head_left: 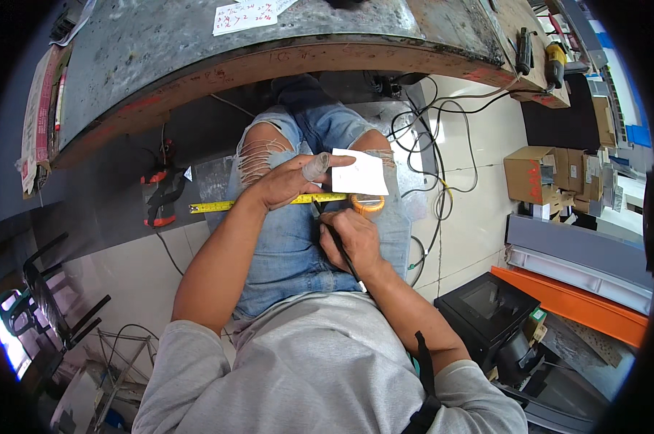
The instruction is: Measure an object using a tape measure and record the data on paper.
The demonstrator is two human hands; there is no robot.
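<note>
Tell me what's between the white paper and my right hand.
The orange tape measure, its yellow blade drawn out; the head view shows it.

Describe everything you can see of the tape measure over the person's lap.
The tape measure has a rounded orange case with a paler middle, apparently plastic, and a yellow blade with dark markings. The blade is out, running nearly straight leftward over the jeans, its middle hidden by the left hand and forearm. The case sits at the right, close to the white paper and the right hand; whether they touch it is unclear.
</note>
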